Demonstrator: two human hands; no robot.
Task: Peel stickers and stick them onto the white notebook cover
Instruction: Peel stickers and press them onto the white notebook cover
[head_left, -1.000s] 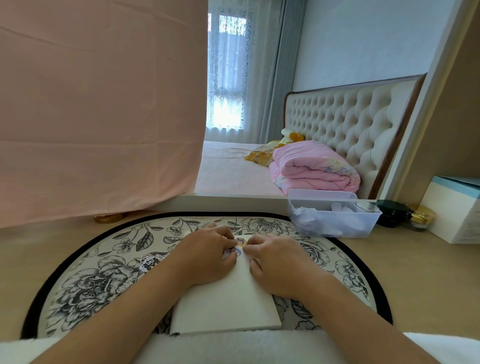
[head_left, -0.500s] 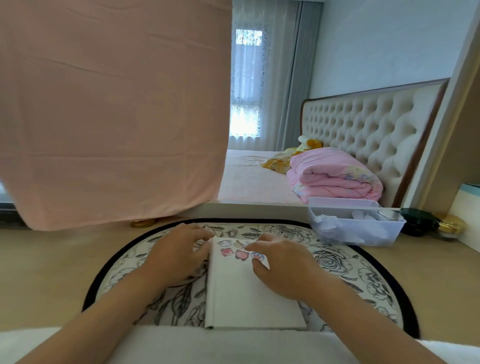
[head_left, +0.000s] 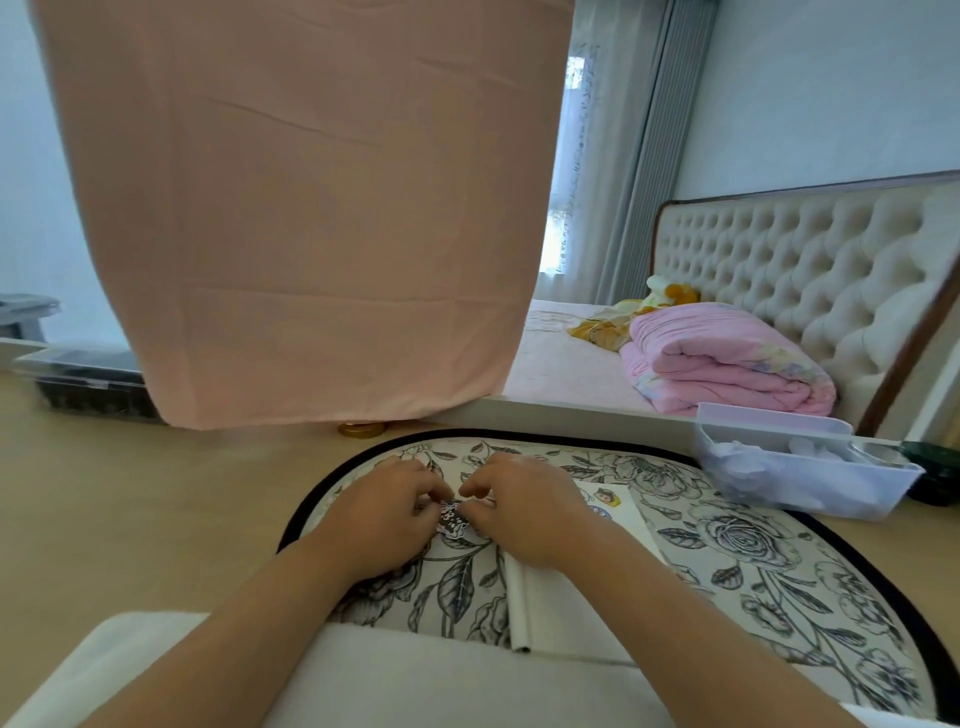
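The white notebook (head_left: 545, 603) lies on the floral mat (head_left: 753, 561), mostly under my right forearm, with a few stickers (head_left: 605, 498) showing on its far end. A small dark sticker piece (head_left: 453, 518) sits left of the notebook, between my two hands. My left hand (head_left: 384, 512) and my right hand (head_left: 524, 506) both pinch it with curled fingertips. Whether it is a single sticker or a sheet I cannot tell.
A clear plastic bin (head_left: 800, 475) of white items stands at the right rear of the mat. A pink cloth (head_left: 311, 208) hangs ahead on the left, with a gold lid (head_left: 362, 429) below it. A bed with a pink quilt (head_left: 722, 364) lies beyond.
Both hands have left the notebook's sticker area and come together left of it, on the dark sticker piece. The view has swung left, so the notebook now appears further right.
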